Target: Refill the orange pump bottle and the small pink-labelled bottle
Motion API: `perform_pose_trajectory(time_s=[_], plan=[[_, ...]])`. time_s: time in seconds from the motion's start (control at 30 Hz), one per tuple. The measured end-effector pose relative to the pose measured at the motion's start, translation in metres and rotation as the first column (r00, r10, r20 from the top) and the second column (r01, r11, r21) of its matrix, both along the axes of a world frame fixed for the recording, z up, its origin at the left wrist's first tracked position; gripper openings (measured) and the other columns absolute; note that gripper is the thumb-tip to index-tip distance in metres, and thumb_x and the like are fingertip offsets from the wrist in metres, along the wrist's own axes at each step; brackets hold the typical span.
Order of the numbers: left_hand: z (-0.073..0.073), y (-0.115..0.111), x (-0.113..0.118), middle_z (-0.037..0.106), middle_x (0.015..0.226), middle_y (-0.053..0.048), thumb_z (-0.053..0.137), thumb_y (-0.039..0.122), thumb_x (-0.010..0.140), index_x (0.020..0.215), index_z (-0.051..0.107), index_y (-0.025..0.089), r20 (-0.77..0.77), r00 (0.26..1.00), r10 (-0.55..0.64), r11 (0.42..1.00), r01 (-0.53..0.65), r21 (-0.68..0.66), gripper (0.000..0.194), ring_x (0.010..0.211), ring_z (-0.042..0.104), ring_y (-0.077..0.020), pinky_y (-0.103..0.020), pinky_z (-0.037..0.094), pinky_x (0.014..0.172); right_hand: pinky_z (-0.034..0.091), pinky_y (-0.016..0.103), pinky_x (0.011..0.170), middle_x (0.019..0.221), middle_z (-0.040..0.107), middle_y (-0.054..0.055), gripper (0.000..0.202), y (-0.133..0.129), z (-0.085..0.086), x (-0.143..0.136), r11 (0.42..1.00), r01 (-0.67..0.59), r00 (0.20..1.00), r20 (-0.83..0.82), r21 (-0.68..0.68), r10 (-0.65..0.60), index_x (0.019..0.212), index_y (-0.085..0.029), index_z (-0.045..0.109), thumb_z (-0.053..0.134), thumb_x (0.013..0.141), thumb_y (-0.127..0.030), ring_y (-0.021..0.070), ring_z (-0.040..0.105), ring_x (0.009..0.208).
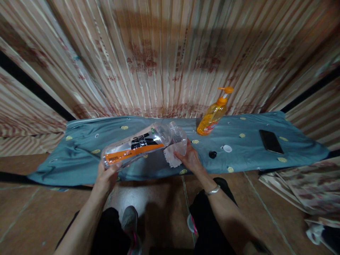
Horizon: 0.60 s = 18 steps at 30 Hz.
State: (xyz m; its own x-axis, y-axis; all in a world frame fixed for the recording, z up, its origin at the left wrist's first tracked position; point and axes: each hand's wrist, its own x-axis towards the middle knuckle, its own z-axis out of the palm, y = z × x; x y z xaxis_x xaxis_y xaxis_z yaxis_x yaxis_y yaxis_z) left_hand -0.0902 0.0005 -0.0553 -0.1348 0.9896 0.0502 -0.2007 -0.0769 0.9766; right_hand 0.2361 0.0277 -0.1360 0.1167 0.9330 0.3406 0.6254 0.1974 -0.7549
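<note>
My left hand (107, 173) is closed around the base of a large clear plastic bottle (132, 145) with an orange, black and silver label. The bottle lies tilted nearly level, its neck end pointing right. In my right hand (190, 156) is a smaller clear plastic container (179, 136) with ridges, close to the big bottle's neck end; whether the two touch, I cannot tell. A white, wavy-edged piece (172, 156), like tissue or thin cloth, hangs under the fingers of that hand. Most of its fingers are hidden behind the container.
On the blue patterned cloth (87, 166) stands an orange pump bottle (212, 117). To the right lie a small black cap (213, 154), a white round cap (227, 148) and a dark phone (271, 141). A patterned curtain (170, 63) hangs behind.
</note>
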Motion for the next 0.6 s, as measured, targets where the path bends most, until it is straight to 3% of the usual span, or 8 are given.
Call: perform_pose_trajectory(time_s=[0.2,0.37,0.47,0.6], plan=[[0.011,-0.009,0.008,0.078,0.098,-0.008,0.086,0.033,0.061,0.114,0.07,0.022,-0.012,0.998,0.068,0.996,-0.067,0.057,0.057,0.106,0.074,-0.0343,-0.042,0.063,0.083,0.061,0.05,0.101,0.135,0.072,0.018,0.078,0.0,-0.001,-0.001,1.0,-0.006,1.0,0.02,0.013,0.005,0.151,-0.017,0.044,0.077,0.083,-0.037,0.0358,0.072,0.121],[0.017,-0.012,0.013,0.077,0.089,-0.006,0.089,0.035,0.056,0.111,0.071,0.02,0.012,0.998,0.061,0.997,-0.062,0.047,0.06,0.098,0.075,-0.0337,-0.043,0.064,0.082,0.06,0.052,0.104,0.136,0.071,0.019,0.081,0.0,0.001,-0.002,1.0,-0.014,1.0,-0.012,0.002,0.014,0.152,-0.016,0.043,0.077,0.081,-0.034,0.0363,0.071,0.124],[0.016,-0.014,0.018,0.079,0.091,-0.007,0.091,0.036,0.052,0.109,0.071,0.019,0.046,0.998,0.042,0.999,-0.041,-0.033,0.063,0.085,0.076,-0.0308,-0.042,0.066,0.074,0.06,0.052,0.103,0.135,0.072,0.018,0.079,-0.001,0.005,-0.004,1.0,-0.001,0.999,-0.037,-0.013,0.001,0.15,-0.015,0.045,0.078,0.081,-0.033,0.0362,0.073,0.121],[0.014,-0.018,0.031,0.08,0.094,-0.007,0.09,0.032,0.054,0.099,0.072,0.018,0.193,0.981,0.03,0.964,0.022,-0.264,0.05,0.082,0.076,-0.0274,-0.039,0.067,0.067,0.062,0.05,0.1,0.128,0.075,0.016,0.075,-0.003,0.011,-0.005,0.999,0.003,0.998,-0.064,-0.039,-0.005,0.146,-0.016,0.049,0.079,0.081,-0.036,0.0344,0.076,0.115]])
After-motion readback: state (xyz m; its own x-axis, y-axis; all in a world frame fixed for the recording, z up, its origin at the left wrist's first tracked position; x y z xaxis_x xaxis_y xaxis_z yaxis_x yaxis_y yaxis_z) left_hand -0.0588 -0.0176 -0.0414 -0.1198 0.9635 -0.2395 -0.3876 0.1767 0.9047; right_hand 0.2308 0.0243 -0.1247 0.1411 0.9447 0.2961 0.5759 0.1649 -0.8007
